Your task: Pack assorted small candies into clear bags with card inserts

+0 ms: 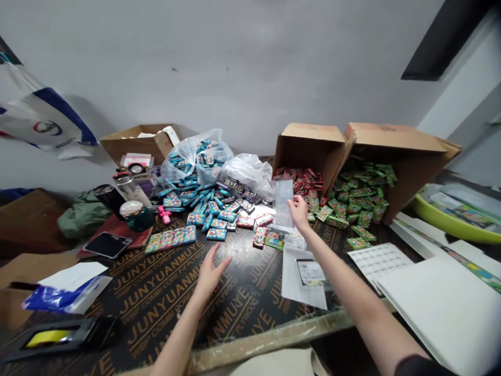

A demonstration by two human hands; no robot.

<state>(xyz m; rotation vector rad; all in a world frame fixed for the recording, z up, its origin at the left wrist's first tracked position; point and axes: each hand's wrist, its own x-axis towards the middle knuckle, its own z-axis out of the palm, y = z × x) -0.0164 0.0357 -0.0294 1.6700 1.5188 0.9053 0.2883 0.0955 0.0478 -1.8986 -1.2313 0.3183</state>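
Observation:
My right hand pinches the edge of a clear, flat plastic bag, held up in front of the red packets. My left hand hovers over the dark table with thumb and fingers apart, holding nothing. Just beyond it lie small blue boxes, part of a larger blue pile. A red box sits between my hands, beside a green printed card. Below my right hand are a white sheet and a small printed packet on top of it.
Tipped cartons hold red boxes and green boxes at the back right. A joined row of colourful boxes lies left, near a phone, tumblers and a tape dispenser. White boards and a green basin are at right.

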